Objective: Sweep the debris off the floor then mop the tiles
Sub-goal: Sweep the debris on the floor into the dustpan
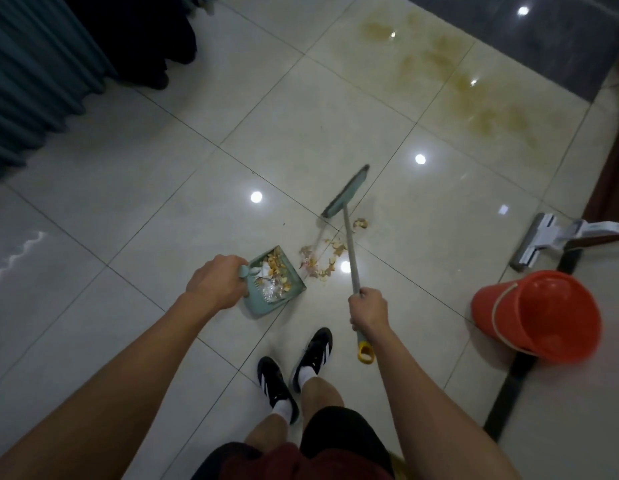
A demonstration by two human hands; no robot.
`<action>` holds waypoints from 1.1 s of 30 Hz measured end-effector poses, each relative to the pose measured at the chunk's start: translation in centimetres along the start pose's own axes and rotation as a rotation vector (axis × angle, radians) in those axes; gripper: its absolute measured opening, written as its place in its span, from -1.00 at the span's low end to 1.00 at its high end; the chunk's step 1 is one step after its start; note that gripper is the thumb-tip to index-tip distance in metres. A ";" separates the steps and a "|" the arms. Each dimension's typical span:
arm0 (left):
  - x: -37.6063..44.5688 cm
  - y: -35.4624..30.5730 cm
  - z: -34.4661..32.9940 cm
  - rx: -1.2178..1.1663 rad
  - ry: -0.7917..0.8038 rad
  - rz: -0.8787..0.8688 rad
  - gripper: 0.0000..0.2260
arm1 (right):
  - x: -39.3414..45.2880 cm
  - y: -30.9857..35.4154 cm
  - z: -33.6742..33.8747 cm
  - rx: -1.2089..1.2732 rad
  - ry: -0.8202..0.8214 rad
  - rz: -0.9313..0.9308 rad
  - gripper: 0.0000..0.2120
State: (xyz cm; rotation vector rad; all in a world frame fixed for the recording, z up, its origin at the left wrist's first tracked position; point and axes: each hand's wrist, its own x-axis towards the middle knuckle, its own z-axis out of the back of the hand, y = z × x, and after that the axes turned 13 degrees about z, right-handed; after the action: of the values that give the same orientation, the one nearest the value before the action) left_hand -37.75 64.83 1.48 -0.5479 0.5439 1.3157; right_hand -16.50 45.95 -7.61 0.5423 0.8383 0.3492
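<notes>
On the tiles, the left hand (216, 284) grips the dustpan (275, 282), the right hand (368, 308) the broom (346, 194); scraps (322, 261) (sweeping unfinished) need pulling in; mop (543, 242) waits.

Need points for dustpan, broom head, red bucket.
dustpan (290, 289): head view, bare rim by its open edge.
broom head (346, 192): head view, middle of the green bar.
red bucket (488, 308): head view, outer wall on its left side.
</notes>
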 end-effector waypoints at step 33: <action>1.1 -0.2 0.6 0.095 -0.011 -0.062 -0.88 | -2.8 -3.5 -0.9 -0.295 0.238 -0.137 -0.62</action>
State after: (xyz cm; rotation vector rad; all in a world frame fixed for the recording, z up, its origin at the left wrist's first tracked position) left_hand -37.28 66.01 1.25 -0.4751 0.5727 1.2270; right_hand -18.66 41.95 -8.43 0.1690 1.0262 0.4082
